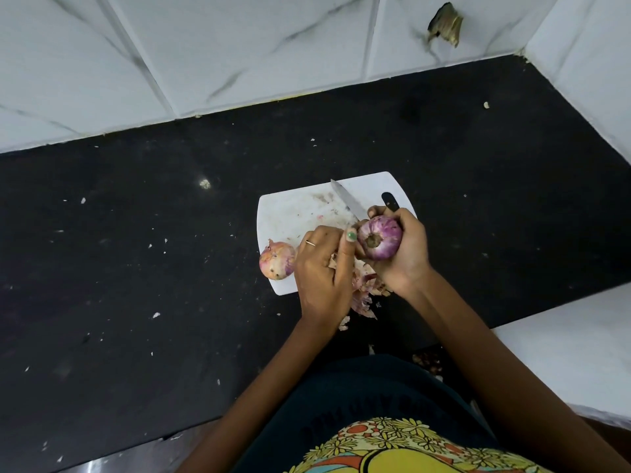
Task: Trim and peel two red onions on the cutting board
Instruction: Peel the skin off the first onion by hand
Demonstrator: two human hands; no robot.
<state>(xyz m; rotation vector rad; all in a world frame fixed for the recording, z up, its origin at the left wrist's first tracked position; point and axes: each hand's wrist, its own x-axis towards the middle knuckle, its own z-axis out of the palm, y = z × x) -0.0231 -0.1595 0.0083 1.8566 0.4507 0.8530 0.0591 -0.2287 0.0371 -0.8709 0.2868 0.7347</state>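
Note:
My right hand (406,254) grips a purple red onion (380,237) above the white cutting board (300,209), root end facing me. The same hand also holds a knife (348,201); its blade points up-left over the board and the black handle tip shows behind my fingers. My left hand (322,268) has its thumb against the onion's left side, fingers curled around a bit of papery skin. A second onion (277,261), paler with skin on, rests at the board's left front edge, just left of my left hand.
Loose onion skins (365,291) pile at the board's front edge under my hands. The black counter (136,268) carries scattered white flecks. White tiled walls (239,46) rise behind and to the right; a white ledge (573,353) sits at the right front.

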